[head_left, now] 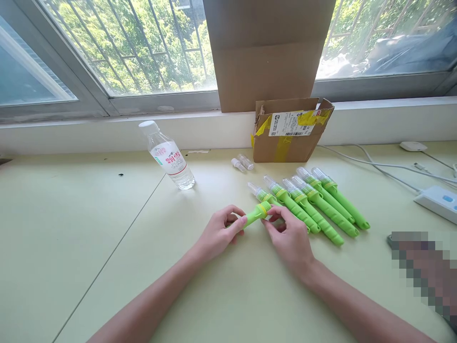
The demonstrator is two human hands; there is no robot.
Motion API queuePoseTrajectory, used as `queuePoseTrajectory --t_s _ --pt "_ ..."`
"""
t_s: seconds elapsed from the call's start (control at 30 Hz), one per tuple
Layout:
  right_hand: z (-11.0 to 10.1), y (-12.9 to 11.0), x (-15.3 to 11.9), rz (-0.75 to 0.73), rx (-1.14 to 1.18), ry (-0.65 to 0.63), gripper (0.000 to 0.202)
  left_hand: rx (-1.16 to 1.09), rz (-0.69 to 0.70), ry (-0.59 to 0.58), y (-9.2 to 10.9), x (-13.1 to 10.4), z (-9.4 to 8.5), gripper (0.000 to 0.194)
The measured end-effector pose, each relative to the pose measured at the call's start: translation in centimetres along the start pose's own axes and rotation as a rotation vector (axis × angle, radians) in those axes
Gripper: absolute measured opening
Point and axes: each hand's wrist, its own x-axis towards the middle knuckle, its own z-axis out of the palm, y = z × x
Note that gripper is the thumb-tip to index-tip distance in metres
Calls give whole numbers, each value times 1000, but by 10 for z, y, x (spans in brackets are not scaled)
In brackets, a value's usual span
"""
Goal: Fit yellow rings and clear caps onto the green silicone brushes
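My left hand (223,230) is closed around a green plastic handle (255,215) with a ribbed, threaded end and a yellow ring. No clear cap shows on that end. My right hand (290,238) pinches at the ringed end with thumb and fingers; the exact contact is partly hidden. Just beyond my right hand lie several green handles with clear caps (323,209), side by side and slanting across the table. Two loose clear plastic pieces (246,162) lie farther back, in front of the cardboard box.
An opened cardboard box (285,147) stands against the wall beneath the window. To the left is a water bottle (169,159) with a white cap. A white power strip (437,200) and cables (378,164) lie at the right. A blurred-out object (424,267) is at the right edge.
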Motion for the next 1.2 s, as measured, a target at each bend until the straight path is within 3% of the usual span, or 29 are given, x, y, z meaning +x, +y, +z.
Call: queuePoseTrajectory --t_s 0.87,1.2 --pt "-2 -8 -1 16 34 -1 14 -69 -19 24 3 0 -1 27" --pt "-3 -9 -1 -5 71 54 14 -116 -5 36 2 0 -1 27"
